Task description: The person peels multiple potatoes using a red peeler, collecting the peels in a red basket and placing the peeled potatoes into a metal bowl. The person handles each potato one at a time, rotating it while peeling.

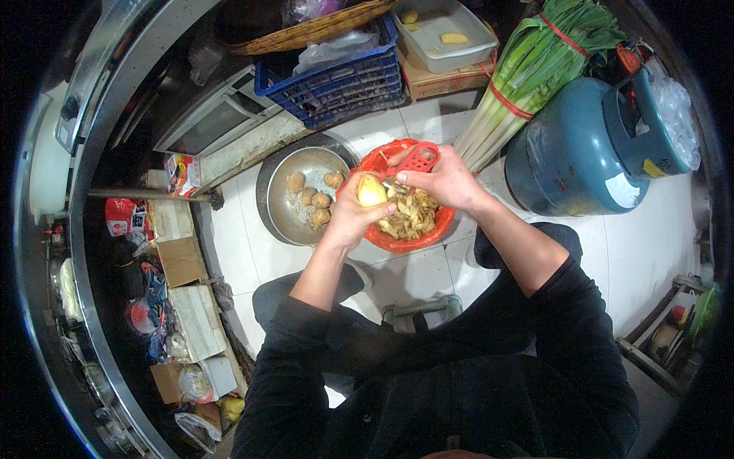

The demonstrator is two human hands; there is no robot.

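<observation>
My left hand is closed around a potato whose visible side is peeled to pale yellow. In my right hand is a red peeler with a perforated handle; its blade end sits by the potato, and I cannot tell whether they touch. Both hands are over a basin lined with a red plastic bag. Brown potato peelings are heaped inside it. To the left stands a metal bowl with several unpeeled potatoes in it.
A blue plastic crate stands beyond the bowl. Farther right, a white plastic tub with pieces of potato rests on a cardboard box. Tied leeks lean beside a blue gas cylinder. Cluttered shelving runs along the left.
</observation>
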